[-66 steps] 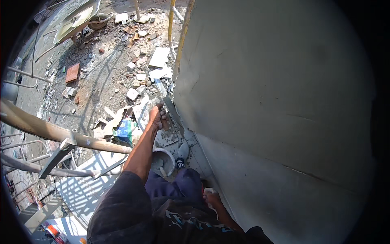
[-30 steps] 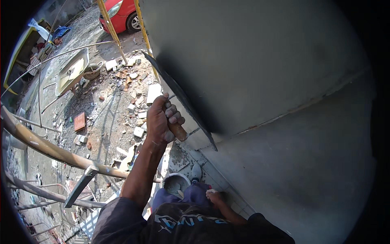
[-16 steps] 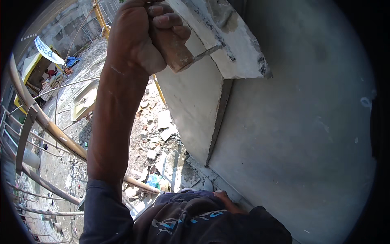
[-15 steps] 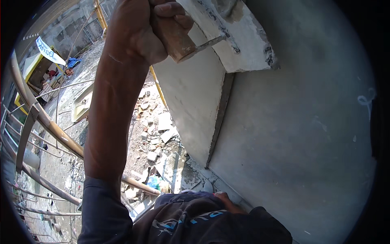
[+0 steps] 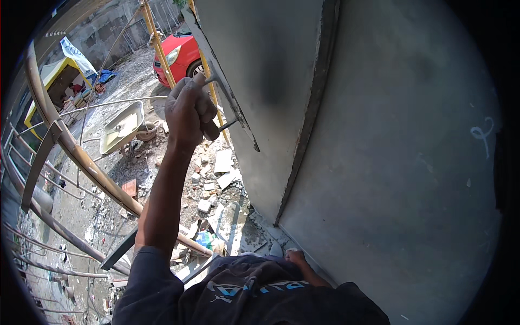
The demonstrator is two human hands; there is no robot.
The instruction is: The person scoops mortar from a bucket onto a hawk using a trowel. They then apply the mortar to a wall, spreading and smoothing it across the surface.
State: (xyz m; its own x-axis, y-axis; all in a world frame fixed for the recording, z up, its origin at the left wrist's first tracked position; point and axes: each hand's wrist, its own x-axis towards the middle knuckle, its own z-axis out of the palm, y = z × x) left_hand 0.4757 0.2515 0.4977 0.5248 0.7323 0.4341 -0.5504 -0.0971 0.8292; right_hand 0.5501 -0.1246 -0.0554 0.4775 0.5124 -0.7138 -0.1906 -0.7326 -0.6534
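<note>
My left hand (image 5: pixel 189 114) is closed around the wooden handle of a plastering trowel (image 5: pixel 234 104). The trowel's long thin blade is edge-on, by the left side of a narrow smooth grey wall face (image 5: pixel 265 124); whether it touches the plaster I cannot tell. A rough darker edge (image 5: pixel 309 116) separates this face from the broad grey wall (image 5: pixel 390 179) on the right. My right hand (image 5: pixel 295 255) is low by my body, close to the wall's foot, its fingers curled. What it holds, if anything, I cannot make out.
Curved metal scaffold tubes (image 5: pixel 81 157) run along my left. Below lie broken tiles and rubble (image 5: pixel 216 179). Farther off are a wheelbarrow (image 5: pixel 122 127), a red car (image 5: pixel 181 54), a yellow pole (image 5: pixel 157 43) and a yellow-framed tent (image 5: pixel 51 84) with a person in it.
My left hand has moved down and away with the trowel, from over the wall's corner edge to the narrow face's left side. The blade has turned edge-on. The wheelbarrow and car now show.
</note>
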